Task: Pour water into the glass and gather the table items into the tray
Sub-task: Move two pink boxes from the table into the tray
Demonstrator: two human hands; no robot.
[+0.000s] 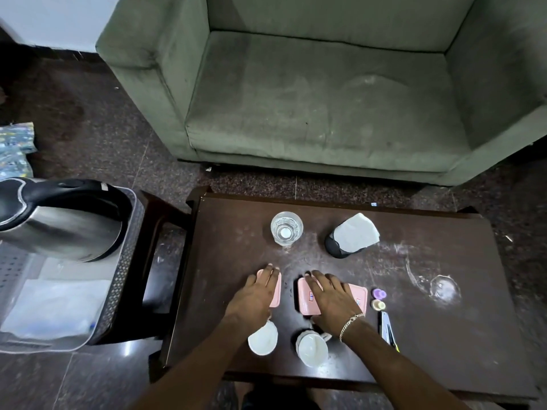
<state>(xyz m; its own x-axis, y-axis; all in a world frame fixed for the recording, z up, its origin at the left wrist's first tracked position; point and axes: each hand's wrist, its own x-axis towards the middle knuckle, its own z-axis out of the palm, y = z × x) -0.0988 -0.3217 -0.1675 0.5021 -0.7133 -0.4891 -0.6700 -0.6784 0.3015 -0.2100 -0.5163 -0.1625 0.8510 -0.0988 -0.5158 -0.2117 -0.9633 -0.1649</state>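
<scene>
A clear glass (286, 229) holding water stands at the back of the dark table (444, 335). My left hand (254, 297) lies flat, fingers apart, on a small pink tray (276, 294). My right hand (334, 297) lies flat on a second, wider pink tray (358, 294). Two white cups (262, 340) (313, 349) sit near the front edge, just below my wrists. A steel kettle with a black handle (59, 220) rests in a large clear tray (118, 291) on a stand to the left of the table.
A black holder with a white napkin (352, 235) stands right of the glass. A purple cap (379, 293), a yellow cap (378, 305) and a pen-like item (386, 327) lie right of my right hand. A grey-green sofa (310, 99) stands beyond the table.
</scene>
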